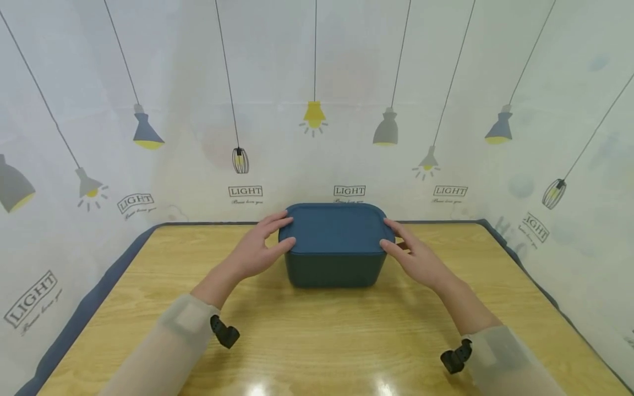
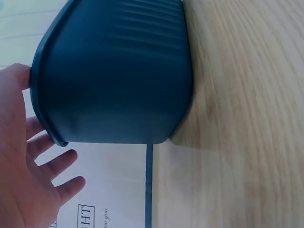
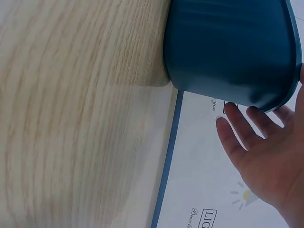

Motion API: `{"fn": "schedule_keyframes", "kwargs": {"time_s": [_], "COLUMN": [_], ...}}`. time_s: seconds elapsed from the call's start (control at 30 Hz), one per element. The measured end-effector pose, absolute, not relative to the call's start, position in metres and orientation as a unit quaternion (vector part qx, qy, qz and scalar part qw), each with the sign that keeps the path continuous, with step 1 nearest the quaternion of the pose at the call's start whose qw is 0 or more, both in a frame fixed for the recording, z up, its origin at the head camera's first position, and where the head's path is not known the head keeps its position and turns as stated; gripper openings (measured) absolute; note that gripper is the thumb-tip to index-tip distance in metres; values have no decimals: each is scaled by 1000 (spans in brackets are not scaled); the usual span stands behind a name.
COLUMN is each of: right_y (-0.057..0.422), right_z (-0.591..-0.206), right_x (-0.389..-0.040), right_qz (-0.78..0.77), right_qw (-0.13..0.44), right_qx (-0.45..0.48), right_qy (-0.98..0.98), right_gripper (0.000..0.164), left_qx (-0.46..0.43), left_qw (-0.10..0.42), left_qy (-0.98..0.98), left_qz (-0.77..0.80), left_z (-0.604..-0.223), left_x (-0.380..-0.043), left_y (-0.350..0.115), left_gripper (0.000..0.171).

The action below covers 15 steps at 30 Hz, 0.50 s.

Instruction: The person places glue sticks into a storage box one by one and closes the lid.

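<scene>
A dark blue storage box (image 1: 337,270) with a blue lid (image 1: 339,228) stands upright on the table, the lid lying over its top. My left hand (image 1: 255,247) touches the lid's left end, thumb near the front corner and fingers farther back. At the right end, my right hand (image 1: 416,256) touches the lid's edge the same way. In the left wrist view, the left hand (image 2: 23,161) has its thumb at the rim and two fingers extended free below it. The right wrist view shows the right hand (image 3: 270,147) with fairly straight fingers beside the rim. What the box contains is hidden.
The wooden table (image 1: 317,335) has a dark blue strip (image 1: 223,223) along its back edge. Behind and beside it hangs a pale curtain (image 1: 188,110) printed with lamps and lettering. A black wrist camera (image 1: 225,333) sits at the left cuff, another wrist camera (image 1: 455,357) at the right.
</scene>
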State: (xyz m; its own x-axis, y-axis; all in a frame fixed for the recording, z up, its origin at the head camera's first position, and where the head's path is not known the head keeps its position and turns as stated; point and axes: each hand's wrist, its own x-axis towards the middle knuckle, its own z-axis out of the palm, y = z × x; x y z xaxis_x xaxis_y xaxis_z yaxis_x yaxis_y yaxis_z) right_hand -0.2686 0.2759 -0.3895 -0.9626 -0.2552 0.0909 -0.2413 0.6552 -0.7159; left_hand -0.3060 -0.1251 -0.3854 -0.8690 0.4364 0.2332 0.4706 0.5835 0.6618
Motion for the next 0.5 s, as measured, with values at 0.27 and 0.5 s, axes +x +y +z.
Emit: {"fn": "schedule_keyframes", "kwargs": {"time_s": [0.27,0.5], "right_y": [273,270], "right_z": [-391,-395], "right_x": [-272,-272], "right_qz": [-406,-410], "right_qw": [11,8], "right_qx": [-130,-126], "right_qy": [904,903], "right_gripper": [73,73], "left_qx": [-247,-247], "left_qw": [41,42], "left_qy": [-897,-898], "left_qz": [-365,-362], "left_z": [-385,-388], "left_x": [-304,-302], "left_y": [-125,-126], "left_gripper": [65,66]}}
